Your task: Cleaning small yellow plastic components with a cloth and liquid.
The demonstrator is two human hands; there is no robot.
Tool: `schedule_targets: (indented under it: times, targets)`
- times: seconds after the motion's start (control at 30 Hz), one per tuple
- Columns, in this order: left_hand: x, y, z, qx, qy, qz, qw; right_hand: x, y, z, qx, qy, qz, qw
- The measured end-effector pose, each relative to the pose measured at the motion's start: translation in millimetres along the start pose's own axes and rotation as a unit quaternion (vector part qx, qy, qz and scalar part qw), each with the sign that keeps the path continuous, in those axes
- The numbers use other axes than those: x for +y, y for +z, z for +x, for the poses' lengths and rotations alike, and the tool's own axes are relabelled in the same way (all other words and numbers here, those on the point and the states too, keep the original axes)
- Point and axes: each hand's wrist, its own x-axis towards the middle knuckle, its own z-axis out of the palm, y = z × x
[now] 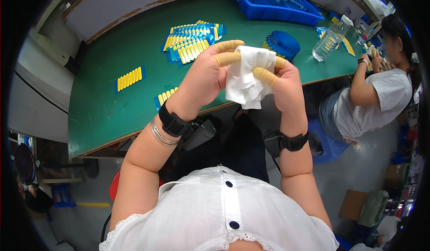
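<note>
White cloth point(245, 76) pinched in both grips, left hand point(207, 78), right hand point(283, 86), above table edge point(134, 137).

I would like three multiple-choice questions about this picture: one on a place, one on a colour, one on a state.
1. Where does the clear plastic bottle stand?
A. on the green table
B. on the floor
C. in the blue tray

2. What colour are the finger covers?
A. black
B. yellow
C. red

3. How is the white cloth held?
A. lying flat on the table
B. hanging from one hand
C. crumpled between the left hand and right hand

Answers: 1 A, it stands upright on the tabletop. 2 B, the fingertips look yellow. 3 C, both hands grip it.
</note>
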Motion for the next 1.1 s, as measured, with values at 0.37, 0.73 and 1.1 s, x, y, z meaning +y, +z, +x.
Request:
schedule_targets:
  times: [0.37,0.73,1.1]
  targets:
    - [-11.4,-14.9,-41.8,0.222,0.227,0.391,0.864,45.8,10.4,30.7,0.034,-0.092,-0.621,0.778]
    - [62.0,-112.9,-94.7,0.384,0.300,0.392,0.781,-5.3,-45.3,21.1,0.187,-0.358,-0.474,0.783]
    - [93.7,-90.9,-90.1,0.425,0.261,0.390,0.774,-44.0,-224.6,126.3,0.477,0.011,-0.464,0.746]
